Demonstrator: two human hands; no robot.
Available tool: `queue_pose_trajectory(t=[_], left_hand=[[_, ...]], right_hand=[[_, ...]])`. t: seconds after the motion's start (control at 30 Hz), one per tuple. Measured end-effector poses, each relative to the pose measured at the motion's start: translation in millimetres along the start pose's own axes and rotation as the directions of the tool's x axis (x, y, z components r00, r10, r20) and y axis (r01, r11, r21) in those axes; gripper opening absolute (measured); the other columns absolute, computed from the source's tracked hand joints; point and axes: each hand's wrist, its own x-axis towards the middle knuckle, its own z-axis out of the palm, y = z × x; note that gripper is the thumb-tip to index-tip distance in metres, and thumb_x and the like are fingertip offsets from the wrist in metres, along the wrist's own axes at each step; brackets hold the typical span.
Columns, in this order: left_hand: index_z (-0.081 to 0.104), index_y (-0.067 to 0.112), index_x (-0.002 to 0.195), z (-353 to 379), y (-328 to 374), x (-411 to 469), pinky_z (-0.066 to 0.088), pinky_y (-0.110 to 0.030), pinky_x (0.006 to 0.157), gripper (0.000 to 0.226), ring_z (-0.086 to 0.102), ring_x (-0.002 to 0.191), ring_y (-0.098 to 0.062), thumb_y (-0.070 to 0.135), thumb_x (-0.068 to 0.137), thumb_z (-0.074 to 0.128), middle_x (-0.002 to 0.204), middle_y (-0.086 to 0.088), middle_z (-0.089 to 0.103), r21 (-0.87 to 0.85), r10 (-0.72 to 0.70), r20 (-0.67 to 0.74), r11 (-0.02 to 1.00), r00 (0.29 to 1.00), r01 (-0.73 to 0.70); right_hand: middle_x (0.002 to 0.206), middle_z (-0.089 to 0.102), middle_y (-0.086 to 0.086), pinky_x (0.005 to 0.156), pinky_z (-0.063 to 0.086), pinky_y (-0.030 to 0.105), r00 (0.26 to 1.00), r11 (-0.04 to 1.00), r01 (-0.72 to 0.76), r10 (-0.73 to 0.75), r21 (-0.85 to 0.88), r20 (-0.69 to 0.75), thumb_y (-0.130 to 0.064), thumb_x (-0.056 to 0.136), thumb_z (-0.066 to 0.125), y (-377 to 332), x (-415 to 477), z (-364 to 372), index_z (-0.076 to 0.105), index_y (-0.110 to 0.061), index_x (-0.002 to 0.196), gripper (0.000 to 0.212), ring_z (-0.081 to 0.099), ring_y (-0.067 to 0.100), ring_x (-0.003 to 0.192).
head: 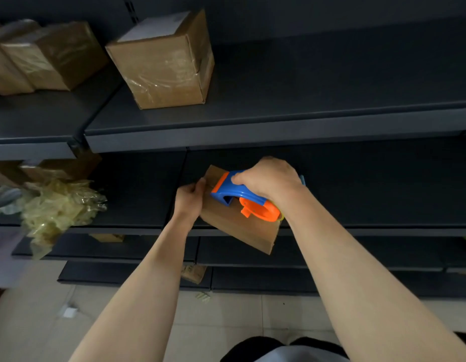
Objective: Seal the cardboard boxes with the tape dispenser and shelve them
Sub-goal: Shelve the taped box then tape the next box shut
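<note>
Dark grey metal shelving fills the view in stepped tiers, over a floor (226,322) of pale tiles. The small cardboard box (239,231) is held tilted in the air, in front of the front lip of the middle shelf (383,194). The left hand (189,199) grips its left edge, fingers curled round the cardboard. The right hand (268,181) is wrapped round the handle of the blue and orange tape dispenser (239,198), whose orange front end lies against the box's top face. On the upper shelf (305,87) a taped cardboard box (161,64) stands upright with a white label on top and wrinkled clear tape across its front. To its left, on the neighbouring shelf section, is a row of more taped boxes (38,56), blurred. At the left end of the middle tier a crumpled wad of clear yellowish tape (57,207) hangs over the shelf edge, with more cardboard (70,164) behind it in shadow. A scrap of cardboard (194,273) lies on the lowest shelf, and a small white object (69,312) sits on the tiles; what it is cannot be told.
</note>
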Motion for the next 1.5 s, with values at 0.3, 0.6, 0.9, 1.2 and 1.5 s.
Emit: queue_pose_trajectory(t=[0.3, 0.6, 0.9, 1.2, 1.5], left_hand=[[0.067, 0.015, 0.077, 15.8, 15.6, 23.9, 0.044, -0.027, 0.063, 0.038, 0.062, 0.075, -0.016, 0.053, 0.079, 0.067, 0.077, -0.001, 0.066, 0.209, -0.015, 0.072, 0.978, 0.997, -0.001], [0.063, 0.02, 0.078, 19.9, 25.5, 29.1, 0.042, -0.022, 0.063, 0.038, 0.06, 0.078, -0.012, 0.057, 0.073, 0.07, 0.081, 0.005, 0.062, 0.252, -0.03, 0.112, 0.968, 0.993, 0.001], [0.063, 0.014, 0.106, 22.7, 31.3, 32.8, 0.046, -0.022, 0.071, 0.056, 0.06, 0.087, -0.013, 0.06, 0.075, 0.066, 0.114, -0.005, 0.063, 0.334, 0.004, 0.116, 0.941, 0.993, -0.043], [0.058, 0.008, 0.101, 51.6, 40.9, -13.7, 0.043, -0.042, 0.091, 0.032, 0.047, 0.112, -0.029, 0.036, 0.097, 0.044, 0.117, -0.014, 0.055, 0.762, 0.46, 0.071, 0.547, 0.885, -0.346], [0.026, 0.0, 0.145, 80.3, 28.5, -68.1, 0.017, -0.037, 0.116, 0.072, 0.02, 0.143, -0.028, 0.054, 0.097, 0.026, 0.153, -0.019, 0.024, 0.811, 0.363, 0.339, 0.355, 0.868, -0.465]], right_hand=[[0.073, 0.059, 0.002, 0.048, 0.038, 0.027, 0.998, 0.996, -0.042, 0.038, 0.083, 0.048, -0.064, 0.071, 0.064, 22.4, 1.2, -9.2, 0.046, -0.02, 0.071, 0.048, 0.059, 0.018, 0.064], [0.07, 0.062, 0.002, 0.048, 0.033, 0.026, 0.982, 0.979, -0.183, 0.178, 0.086, 0.065, -0.07, 0.066, 0.065, 101.1, -31.5, -40.9, 0.062, -0.015, 0.079, 0.056, 0.059, 0.015, 0.059], [0.057, 0.063, 0.001, 0.051, 0.036, 0.027, 0.949, 0.941, -0.308, 0.293, 0.143, 0.121, -0.066, 0.064, 0.07, 154.6, -62.7, -41.5, 0.067, -0.01, 0.074, 0.057, 0.059, 0.016, 0.054], [0.06, 0.059, 0.001, 0.044, 0.032, 0.023, 0.963, 0.957, -0.271, 0.271, 0.106, 0.012, -0.067, 0.065, 0.066, 140.7, -56.1, -13.3, 0.059, -0.014, 0.07, 0.054, 0.056, 0.013, 0.048], [0.065, 0.059, 0.003, 0.046, 0.032, 0.025, 0.971, 0.96, -0.238, 0.24, 0.148, 0.0, -0.066, 0.069, 0.065, 133.0, -46.5, -6.4, 0.057, -0.013, 0.076, 0.055, 0.057, 0.016, 0.055]])
